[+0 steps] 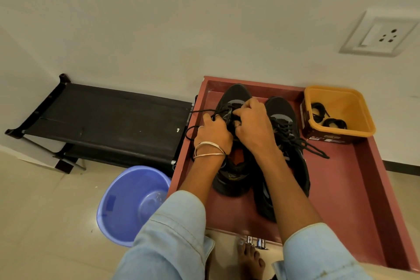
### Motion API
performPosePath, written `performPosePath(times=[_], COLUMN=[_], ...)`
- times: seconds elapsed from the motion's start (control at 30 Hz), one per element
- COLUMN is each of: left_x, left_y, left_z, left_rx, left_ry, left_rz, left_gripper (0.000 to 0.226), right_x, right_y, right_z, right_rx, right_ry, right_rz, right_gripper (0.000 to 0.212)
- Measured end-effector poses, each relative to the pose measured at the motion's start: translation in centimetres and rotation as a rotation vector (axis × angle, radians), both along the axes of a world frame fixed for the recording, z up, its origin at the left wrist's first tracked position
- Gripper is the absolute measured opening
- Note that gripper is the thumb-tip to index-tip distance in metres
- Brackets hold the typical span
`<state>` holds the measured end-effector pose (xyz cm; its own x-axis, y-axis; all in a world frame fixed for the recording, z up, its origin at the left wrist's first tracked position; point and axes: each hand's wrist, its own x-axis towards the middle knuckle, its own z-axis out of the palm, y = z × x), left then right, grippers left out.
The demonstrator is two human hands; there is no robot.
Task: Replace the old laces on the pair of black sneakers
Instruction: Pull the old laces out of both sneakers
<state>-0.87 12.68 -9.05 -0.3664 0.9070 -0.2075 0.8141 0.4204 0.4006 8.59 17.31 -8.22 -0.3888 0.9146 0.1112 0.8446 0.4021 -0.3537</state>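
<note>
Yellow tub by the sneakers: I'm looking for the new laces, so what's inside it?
The yellow tub holds coiled black laces; how many cannot be told, and nothing else shows inside.

Matt black cloth sneakers point(234, 98), glossy plastic tub point(354, 125) and bucket point(118, 216), smooth painted tray point(363, 177), metal bangles point(209, 150).

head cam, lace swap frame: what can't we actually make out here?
- Left sneaker eyelets and tongue: covered by the left hand and right hand, head view.
- Right sneaker heel: behind the right forearm.
- Laces in the yellow tub: too small to tell old from new.
- Red tray near corner: cut off by the frame edge.
</note>
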Motion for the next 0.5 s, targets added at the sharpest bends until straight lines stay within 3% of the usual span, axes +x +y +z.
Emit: performPosePath(times=[0.07,0.13,0.27,0.33,0.4,0.47,0.5], left_x=[0.0,-0.1,-0.2,-0.1,0.0,0.0,-0.1], left_y=[0.0,0.0,0.0,-0.1,-0.1,0.0,0.0], left_z=[-0.1,-0.2,-0.1,0.1,0.1,0.1,0.1], left_rx=[-0.001,-0.002,-0.004,-0.01,-0.013,-0.009,-0.008], left_ry=[0.002,-0.01,-0.02,-0.006,0.002,0.004,0.004], left_rz=[0.004,0.008,0.019,0.02,0.017,0.014,0.014], left_gripper=[0.038,0.038,0.037,0.038,0.039,0.039,0.039], right_x=[-0.1,0.0,0.5,0.8,1.1,1.2,1.2], right_y=[-0.2,-0.2,-0.1,-0.1,0.0,0.2,0.3], right_z=[0.1,0.3,1.8,3.0,3.6,3.5,3.2], right_rx=[0.076,0.129,0.086,-0.045,-0.206,-0.293,-0.289], right_ry=[0.015,0.192,0.923,1.384,1.682,1.721,1.624], right_rz=[-0.052,-0.101,-0.28,-0.272,-0.215,-0.2,-0.199], right_gripper=[0.019,0.013,0.012,0.015,0.02,0.019,0.016])
